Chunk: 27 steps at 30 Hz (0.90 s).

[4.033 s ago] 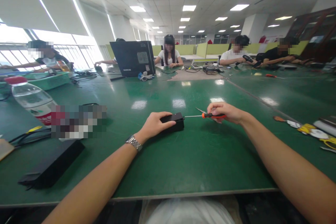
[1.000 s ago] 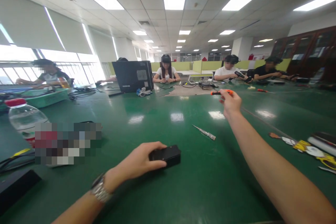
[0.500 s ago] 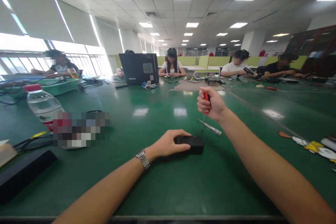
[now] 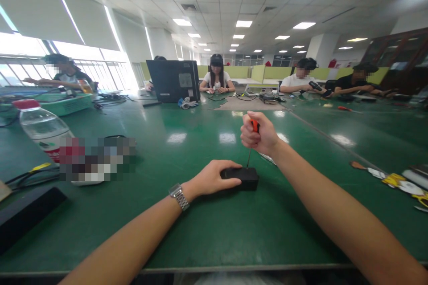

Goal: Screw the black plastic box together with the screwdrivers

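Note:
My left hand [image 4: 214, 179] grips a small black box [image 4: 249, 181] from its left side, thumb along the near edge and fingers over the far one. The box lies flat on the green tabletop [image 4: 200, 231]. Above it, my right hand [image 4: 259, 134] is wrapped in a fist round the red and black handle of a screwdriver [image 4: 254, 125]. Its thin shaft points down, and the tip meets the top of the box near the far edge. Behind my right wrist a slim silvery tool [image 4: 268, 159] lies partly hidden.
A water bottle [image 4: 45, 129] and a long black block [image 4: 30, 213] stand at left. Scissors and tools with yellow handles [image 4: 394, 181] lie at right. Farther back are a black computer case [image 4: 174, 81], a green basket [image 4: 68, 103] and several people seated round the table.
My right hand has moved left and brought the screwdriver's tip from beside the box onto its top. My left hand keeps its hold on the box. The view has tilted slightly.

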Motion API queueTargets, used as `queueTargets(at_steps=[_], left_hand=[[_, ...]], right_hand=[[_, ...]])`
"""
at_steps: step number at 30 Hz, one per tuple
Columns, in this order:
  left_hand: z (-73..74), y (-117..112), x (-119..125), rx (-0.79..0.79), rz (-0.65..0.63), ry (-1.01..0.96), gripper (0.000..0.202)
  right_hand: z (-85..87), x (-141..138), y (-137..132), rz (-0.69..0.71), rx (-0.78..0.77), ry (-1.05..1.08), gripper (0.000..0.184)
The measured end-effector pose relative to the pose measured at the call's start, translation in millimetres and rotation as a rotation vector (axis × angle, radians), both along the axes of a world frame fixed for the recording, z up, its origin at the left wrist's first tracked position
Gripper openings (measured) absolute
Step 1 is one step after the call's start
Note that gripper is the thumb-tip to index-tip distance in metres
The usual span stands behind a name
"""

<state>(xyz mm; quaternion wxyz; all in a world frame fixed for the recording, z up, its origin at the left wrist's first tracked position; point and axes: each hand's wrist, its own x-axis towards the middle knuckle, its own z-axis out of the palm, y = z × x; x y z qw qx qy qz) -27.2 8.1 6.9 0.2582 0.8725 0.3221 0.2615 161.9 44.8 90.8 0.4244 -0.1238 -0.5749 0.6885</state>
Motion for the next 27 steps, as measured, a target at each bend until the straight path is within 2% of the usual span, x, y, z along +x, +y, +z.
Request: queueTargets(at_steps=[4,10,16,19,24,27], left_hand=[[-1.1,0.8,-0.4,0.004,0.007,0.011,0.043],[-0.2,0.7,0.0,0.002,0.015,0.019,0.045],[-0.5,0.4,-0.7,-0.02,0.021,0.014,0.047],[-0.7,0.7,-1.0,-0.02,0.018,0.014,0.048],[-0.7,1.2,-1.9,-0.024,0.016,0.006,0.049],[0.2,0.7,-2.9,-0.028,0.0,0.012,0.053]], right_hand=[[2.1,1.7,-1.9,0.013,0.005,-0.008,0.037],[-4.2,-1.7,-0.3,0.001,0.015,-0.042,0.032],[0.8,-1.9,-3.2,-0.103,0.058,-0.075,0.018],[2.8,1.8,-0.8,-0.182,0.064,-0.128,0.021],[7.3,14.6,5.3,-0.205,0.006,-0.173,0.013],[11.8,21.0,5.8,-0.197,0.018,-0.189,0.016]])
